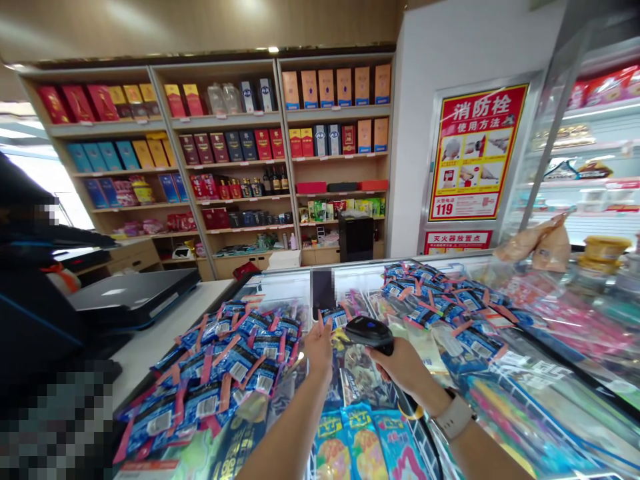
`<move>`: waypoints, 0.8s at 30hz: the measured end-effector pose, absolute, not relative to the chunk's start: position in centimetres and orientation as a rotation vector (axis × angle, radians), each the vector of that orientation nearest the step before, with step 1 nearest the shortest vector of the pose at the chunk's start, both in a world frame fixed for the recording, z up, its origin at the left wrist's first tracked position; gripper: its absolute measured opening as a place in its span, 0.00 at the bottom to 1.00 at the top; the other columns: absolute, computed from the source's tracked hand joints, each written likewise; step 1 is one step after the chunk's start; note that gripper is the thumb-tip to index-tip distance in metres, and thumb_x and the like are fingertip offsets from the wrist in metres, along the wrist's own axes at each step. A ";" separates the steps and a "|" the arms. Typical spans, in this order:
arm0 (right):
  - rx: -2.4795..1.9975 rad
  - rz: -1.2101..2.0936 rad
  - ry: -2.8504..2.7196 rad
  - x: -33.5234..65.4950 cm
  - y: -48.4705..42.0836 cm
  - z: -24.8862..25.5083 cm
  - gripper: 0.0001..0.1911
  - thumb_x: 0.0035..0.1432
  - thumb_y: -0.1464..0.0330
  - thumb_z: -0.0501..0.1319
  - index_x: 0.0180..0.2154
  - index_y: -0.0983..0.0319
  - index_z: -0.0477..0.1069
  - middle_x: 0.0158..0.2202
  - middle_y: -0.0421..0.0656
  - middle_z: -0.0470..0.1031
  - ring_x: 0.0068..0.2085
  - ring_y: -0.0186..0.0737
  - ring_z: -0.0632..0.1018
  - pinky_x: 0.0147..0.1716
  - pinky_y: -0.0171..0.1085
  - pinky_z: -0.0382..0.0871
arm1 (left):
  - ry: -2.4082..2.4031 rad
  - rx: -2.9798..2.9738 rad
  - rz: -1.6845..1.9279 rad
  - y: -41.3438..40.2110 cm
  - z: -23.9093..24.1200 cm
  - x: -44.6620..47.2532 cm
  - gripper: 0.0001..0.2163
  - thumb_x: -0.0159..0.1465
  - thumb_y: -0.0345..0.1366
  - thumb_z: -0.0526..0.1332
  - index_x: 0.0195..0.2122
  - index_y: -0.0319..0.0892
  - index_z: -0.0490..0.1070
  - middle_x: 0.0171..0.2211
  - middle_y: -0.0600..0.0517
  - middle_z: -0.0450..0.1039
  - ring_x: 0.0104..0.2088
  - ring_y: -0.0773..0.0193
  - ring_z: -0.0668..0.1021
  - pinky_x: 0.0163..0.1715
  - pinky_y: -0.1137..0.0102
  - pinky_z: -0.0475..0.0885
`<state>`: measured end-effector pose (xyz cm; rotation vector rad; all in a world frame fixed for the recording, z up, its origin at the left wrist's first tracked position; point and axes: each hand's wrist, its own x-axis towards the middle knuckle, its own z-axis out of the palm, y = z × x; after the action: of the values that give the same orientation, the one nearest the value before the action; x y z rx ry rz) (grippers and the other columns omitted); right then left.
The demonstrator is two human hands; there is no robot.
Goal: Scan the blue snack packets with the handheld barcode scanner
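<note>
My right hand (405, 367) is wrapped round the handle of a black barcode scanner (369, 331), whose head points left toward my other hand. A watch with a pale strap (454, 415) is on the right wrist. My left hand (319, 348) is closed, pinching a small blue packet (335, 316) with a pink strip in front of the scanner. To the left lies a heap of similar blue packets (240, 360) with pink strips and barcode labels. Another heap of blue packets (450, 300) is spread on the right. Both hands are above a glass-topped freezer.
Ice-cream packages (363, 440) show through the freezer glass below my hands. A black scale-like device (137, 293) stands on the left counter. Brown paper bags (537, 247) and yellow tubs (605, 250) stand at right. Shelves of boxed bottles (255, 147) line the back wall.
</note>
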<state>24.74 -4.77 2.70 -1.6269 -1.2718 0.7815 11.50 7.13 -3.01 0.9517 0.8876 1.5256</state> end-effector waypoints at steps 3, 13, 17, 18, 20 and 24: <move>-1.572 0.822 -1.215 24.6 -4.8 2.9 0.19 0.48 0.61 0.61 0.11 0.61 0.64 0.10 0.41 0.65 0.13 0.34 0.66 0.16 0.33 0.59 | 0.864 0.962 1.532 6.9 -2.9 11.7 0.13 0.50 0.43 0.68 0.27 0.37 0.75 0.23 0.52 0.72 0.28 0.64 0.75 0.32 0.71 0.71; -0.737 1.413 -0.550 19.0 -2.9 3.7 0.08 0.46 0.66 0.68 0.28 0.64 0.74 0.28 0.45 0.79 0.27 0.37 0.79 0.28 0.33 0.73 | 1.154 1.379 1.627 5.9 1.6 5.1 0.15 0.57 0.43 0.61 0.43 0.43 0.73 0.34 0.51 0.76 0.39 0.59 0.77 0.42 0.66 0.70; -0.502 1.680 -0.314 12.0 -0.4 4.9 0.05 0.55 0.69 0.61 0.29 0.64 0.72 0.33 0.49 0.79 0.36 0.38 0.81 0.37 0.33 0.74 | 1.544 1.867 1.587 4.7 4.6 -3.4 0.16 0.60 0.37 0.59 0.50 0.46 0.72 0.49 0.47 0.73 0.54 0.54 0.70 0.55 0.60 0.62; -0.472 1.722 -0.290 10.1 0.2 4.9 0.05 0.56 0.69 0.60 0.29 0.64 0.71 0.34 0.50 0.79 0.37 0.39 0.81 0.39 0.34 0.74 | 1.705 2.006 1.485 4.3 4.9 -5.1 0.16 0.59 0.36 0.60 0.49 0.47 0.73 0.50 0.46 0.72 0.56 0.52 0.68 0.56 0.58 0.59; -0.493 1.755 -0.260 6.8 1.1 4.6 0.05 0.55 0.68 0.60 0.32 0.64 0.71 0.33 0.49 0.79 0.39 0.41 0.81 0.40 0.37 0.74 | 1.957 2.209 1.241 3.6 5.1 -7.8 0.14 0.59 0.36 0.60 0.47 0.47 0.75 0.50 0.45 0.72 0.55 0.50 0.68 0.57 0.55 0.58; -0.546 1.709 -0.254 3.7 1.9 3.1 0.06 0.53 0.67 0.62 0.34 0.62 0.71 0.32 0.46 0.79 0.42 0.44 0.80 0.42 0.40 0.74 | 2.014 2.378 1.105 3.0 4.5 -9.1 0.16 0.60 0.34 0.58 0.49 0.45 0.74 0.50 0.43 0.71 0.53 0.50 0.71 0.54 0.55 0.62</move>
<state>3.71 1.93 3.10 -0.5459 -0.2540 1.7091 -9.11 3.05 4.46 2.3775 2.0141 1.1046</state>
